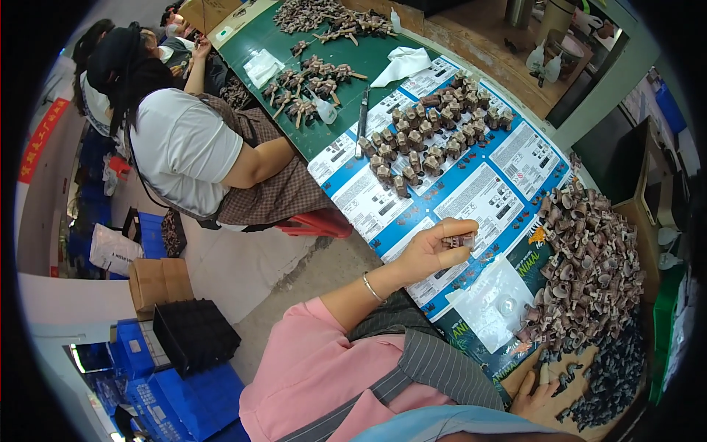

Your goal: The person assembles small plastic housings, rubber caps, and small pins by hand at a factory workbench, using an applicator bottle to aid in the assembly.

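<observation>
My left hand (431, 254) is raised over the printed sheets, its thumb and fingers closed on a small brown plastic toy part (460, 241). Low on the right, my right hand (535, 398) rests with fingers apart at the edge of a heap of small dark plastic pieces (607, 379); one finger has a pale cover. Just beyond that hand rises a big heap of brown cup-like plastic parts (589, 269). A clear plastic bag with a round item (493, 303) lies between my hands. Farther off, several brown part assemblies (434, 125) stand in rows on the sheets.
A knife-like tool (363, 121) lies beside the rows on the green table (247, 51). Beyond are more brown figures (313, 81), a small white bottle (324, 110) and white cloth (403, 65). A co-worker (191, 140) sits at the left edge. Blue crates (195, 398) stand on the floor.
</observation>
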